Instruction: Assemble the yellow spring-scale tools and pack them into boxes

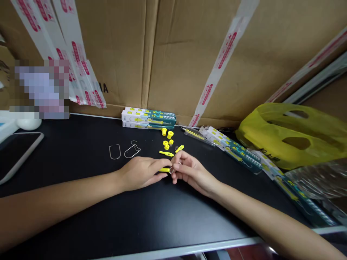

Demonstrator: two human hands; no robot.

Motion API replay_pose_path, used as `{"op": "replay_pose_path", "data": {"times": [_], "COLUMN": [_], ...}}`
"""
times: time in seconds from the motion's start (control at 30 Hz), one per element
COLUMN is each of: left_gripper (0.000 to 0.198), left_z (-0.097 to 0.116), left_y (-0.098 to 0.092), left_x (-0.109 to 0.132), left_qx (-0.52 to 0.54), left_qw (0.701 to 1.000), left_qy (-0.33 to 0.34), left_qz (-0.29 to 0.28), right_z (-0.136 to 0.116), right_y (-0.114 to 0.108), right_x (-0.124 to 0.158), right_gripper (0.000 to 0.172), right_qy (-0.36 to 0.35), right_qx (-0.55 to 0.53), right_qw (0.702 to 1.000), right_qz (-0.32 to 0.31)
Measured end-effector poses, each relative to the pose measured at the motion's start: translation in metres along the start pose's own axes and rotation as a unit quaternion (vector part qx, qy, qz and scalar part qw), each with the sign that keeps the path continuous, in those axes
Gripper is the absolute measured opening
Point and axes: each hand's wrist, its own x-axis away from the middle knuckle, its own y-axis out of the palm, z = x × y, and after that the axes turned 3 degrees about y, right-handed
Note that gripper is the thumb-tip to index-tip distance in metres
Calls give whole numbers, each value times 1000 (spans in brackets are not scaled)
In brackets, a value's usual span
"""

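Between thumb and fingers, my left hand grips a yellow plastic handle, most of it hidden in the hand. A thin bent metal wire sits at the handle's right end, and my right hand pinches that wire. Just beyond the hands lie a slim yellow plastic part and another slotted yellow part. Small yellow caps and dark springs are grouped behind them. To the left rest a U-shaped metal wire and a looped wire hook.
Printed boxes are stacked against the cardboard wall. More boxes line the right side, beside a yellow plastic bag and clear plastic packaging. A phone lies at the left; the black table's pale edge runs in front.
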Motion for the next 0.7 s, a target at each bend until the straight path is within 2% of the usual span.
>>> {"op": "replay_pose_path", "data": {"times": [0.13,0.33,0.43,0.57,0.7], "left_gripper": [19,19,19,20,25], "left_z": [0,0,-2,-3,-1], "left_y": [-2,-5,-4,-3,-3], "left_x": [-2,-3,0,2,1], "left_qx": [4,34,36,27,41], "left_qw": [998,998,997,995,994], "left_qy": [53,47,66,101,92], "left_qz": [13,6,-3,11,28], "right_z": [7,8,7,8,10], "right_y": [5,7,7,7,11], "right_x": [3,4,4,2,4], "right_gripper": [28,27,27,26,24], "right_qy": [29,34,36,33,-3], "right_qx": [1,20,21,38,113], "right_qw": [999,999,999,998,992], "right_qz": [-33,-34,-26,-33,-54]}}
